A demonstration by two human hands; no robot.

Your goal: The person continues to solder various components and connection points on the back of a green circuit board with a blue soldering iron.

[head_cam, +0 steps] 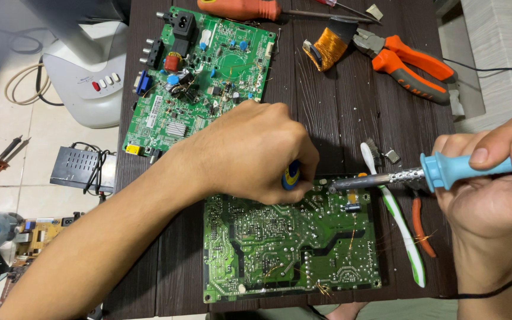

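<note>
- Soldering iron (422, 175) gripped in the closed right hand (493, 184) by its smooth light-blue handle; perforated metal shaft lying nearly level, tip touching the top edge of the near circuit board (291, 249).
- Left hand (250, 154) curled shut around a small blue-and-yellow object (291, 175), mostly hidden by the fingers, pressed down at the same board's top edge, just left of the iron's tip.
- Near board: green, rectangular, solder side up, dotted with shiny joints and pale traces, lying by the table's near edge; thin copper strands scattered across it.
- Table (339, 106): dark wood-grain surface, ridged in texture.
- Second circuit board (202, 77), green, component side up, at the far left corner, with black sockets, blue capacitors and a small ribbed heat sink; partly covered by the left hand's knuckles.
- Toothbrush (401, 219), white and green, lying along the near board's right side under the iron's shaft.
- Orange-handled pliers (410, 62) and a copper wire coil (330, 47) near the far right corner; orange-handled screwdriver (256, 9) along the far edge.
- Black cord (499, 290) trailing across the right wrist.
- Pale tiled floor off the left edge, carrying a grey-white appliance base (87, 77) and a small black box (78, 169).
</note>
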